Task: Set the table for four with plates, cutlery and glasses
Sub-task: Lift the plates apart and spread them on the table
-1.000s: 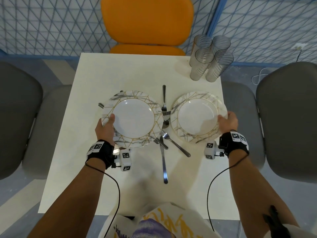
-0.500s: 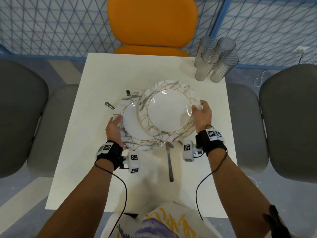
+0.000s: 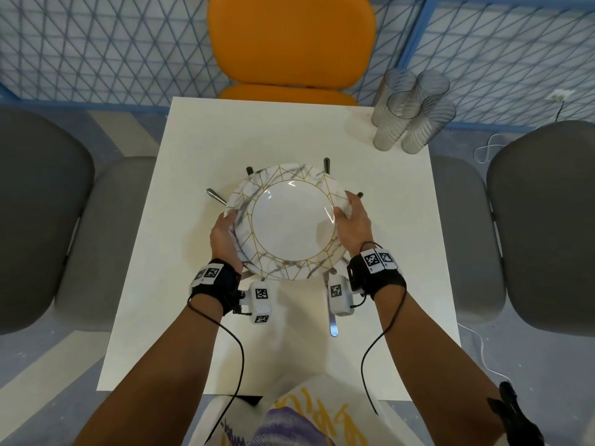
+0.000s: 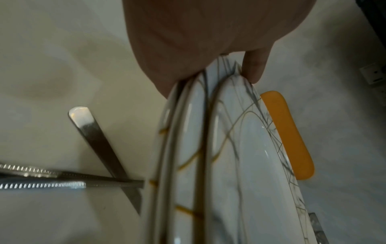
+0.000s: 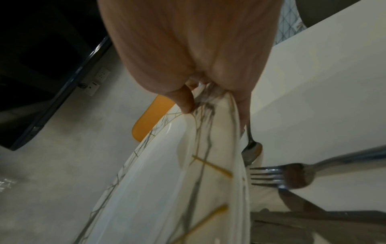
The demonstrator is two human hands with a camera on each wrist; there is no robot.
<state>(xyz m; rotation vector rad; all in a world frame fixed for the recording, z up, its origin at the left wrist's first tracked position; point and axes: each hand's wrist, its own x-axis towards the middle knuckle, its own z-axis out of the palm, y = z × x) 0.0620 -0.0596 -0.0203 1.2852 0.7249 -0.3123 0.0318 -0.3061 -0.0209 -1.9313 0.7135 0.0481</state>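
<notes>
Over the middle of the tabletop [image 3: 199, 149], both hands, left hand [image 3: 225, 239] and right hand [image 3: 354, 225], grip stacked plates [image 3: 291, 220]; cutlery [image 3: 333, 320] lies underneath.

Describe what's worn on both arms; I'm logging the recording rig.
Both forearms are bare. Each wrist wears a black strap with white square-coded tags, plus a white camera block bearing the same black-and-white codes. A thin black cable trails from each.

From my head view, an orange chair [image 3: 291, 43] stands at the far edge of the white table [image 3: 199, 149]. Grey chairs [image 3: 42, 220] flank both sides. A blue-framed mesh fence [image 3: 112, 49] runs behind. A white cable [image 3: 489, 148] lies on the floor.
</notes>
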